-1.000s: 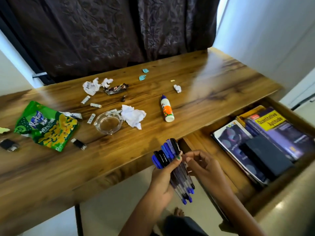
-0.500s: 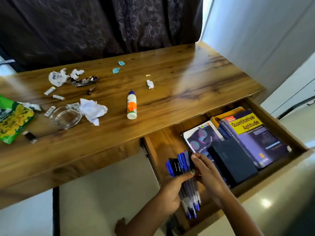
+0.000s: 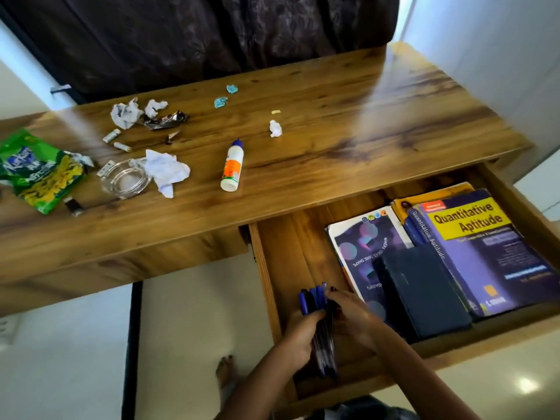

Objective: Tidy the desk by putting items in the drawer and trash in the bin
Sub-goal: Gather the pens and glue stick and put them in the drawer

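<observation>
Lowered since a moment ago, pens (image 3: 318, 301) now sit inside drawer (image 3: 281, 253), left side | left hand (image 3: 298, 338) grips the bundle, right hand (image 3: 351, 313) curls over it | step: stowing pens | next: release; glue bottle (image 3: 231, 166) waits mid-desk (image 3: 333, 153).

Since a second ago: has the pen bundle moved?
Yes. The pen bundle went from beside the desk edge into the open drawer, left of the books.

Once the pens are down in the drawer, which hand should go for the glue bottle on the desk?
Probably the left hand. The glue bottle lies up and left of the pens; the right hand would cross over it.
</observation>
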Available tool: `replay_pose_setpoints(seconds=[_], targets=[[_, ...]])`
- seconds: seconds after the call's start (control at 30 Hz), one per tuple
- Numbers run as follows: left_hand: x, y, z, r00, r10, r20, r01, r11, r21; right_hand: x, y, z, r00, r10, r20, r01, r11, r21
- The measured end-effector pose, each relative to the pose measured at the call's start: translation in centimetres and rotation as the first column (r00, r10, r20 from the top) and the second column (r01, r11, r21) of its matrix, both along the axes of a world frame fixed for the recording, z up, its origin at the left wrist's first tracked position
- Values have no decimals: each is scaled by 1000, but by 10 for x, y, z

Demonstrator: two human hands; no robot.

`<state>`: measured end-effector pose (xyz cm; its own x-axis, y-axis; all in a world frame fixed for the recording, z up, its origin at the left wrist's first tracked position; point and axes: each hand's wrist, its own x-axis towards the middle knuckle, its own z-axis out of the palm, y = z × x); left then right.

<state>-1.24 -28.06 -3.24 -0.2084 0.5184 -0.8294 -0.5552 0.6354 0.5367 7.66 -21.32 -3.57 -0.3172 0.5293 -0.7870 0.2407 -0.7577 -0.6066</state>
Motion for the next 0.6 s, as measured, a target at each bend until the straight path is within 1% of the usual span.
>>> replay_pose_setpoints(seconds=[0.1, 0.17, 0.23, 0.3, 0.4, 0.47, 0.53, 0.6], targets=[[3, 0, -8, 996, -32, -84, 29, 999, -38, 0, 2, -4, 999, 31, 12, -30, 1000, -6], [6, -2, -10, 983, -66, -172, 58, 997, -50, -1, 3, -2, 998, 62, 24, -62, 998, 9], [8, -3, -8, 963, -91, -252, 88, 996, -22, -2, 7, -3, 993, 108, 40, -110, 993, 39], [8, -3, -3, 949, -96, -301, 106, 994, 17, -4, 12, -6, 986, 153, 62, -158, 985, 73], [5, -3, -1, 918, -97, -385, 117, 993, 29, -7, 19, -10, 974, 204, 100, -215, 969, 121], [3, -2, -4, 894, -103, -436, 124, 992, 20, -9, 22, -10, 960, 246, 133, -265, 952, 155], [1, 0, -7, 880, -128, -457, 135, 991, -17, -10, 24, -13, 940, 298, 166, -327, 924, 197], [2, 0, -10, 861, -176, -477, 169, 984, -56, -10, 27, -16, 908, 356, 219, -407, 873, 268]])
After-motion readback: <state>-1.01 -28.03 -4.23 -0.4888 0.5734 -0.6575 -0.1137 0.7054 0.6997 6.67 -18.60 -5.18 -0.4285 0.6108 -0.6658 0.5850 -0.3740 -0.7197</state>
